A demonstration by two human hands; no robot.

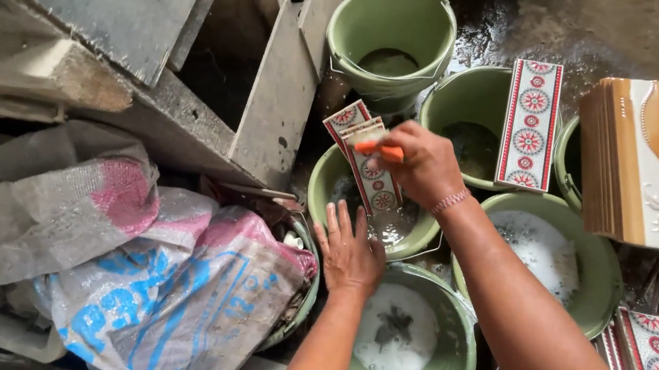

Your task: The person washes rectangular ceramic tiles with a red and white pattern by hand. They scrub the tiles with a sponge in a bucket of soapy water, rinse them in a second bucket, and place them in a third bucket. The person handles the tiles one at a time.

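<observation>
**Inspector:** Report the hands.

**Operator:** My right hand (423, 164) is clenched around a small orange-handled tool (378, 149); its working end is hidden behind the fingers. It presses on narrow red-and-white patterned border tiles (365, 163) standing tilted in a green plastic bucket (328, 185). My left hand (349, 252) lies open, fingers spread, on that bucket's rim, holding nothing.

**Inspector:** Anything unclear?

**Operator:** I cannot tell how many tiles stand there. A woven plastic sack (168, 291) covers another bucket at left. A brown-and-white tile stack (638, 162) hides the far-right bucket.
</observation>
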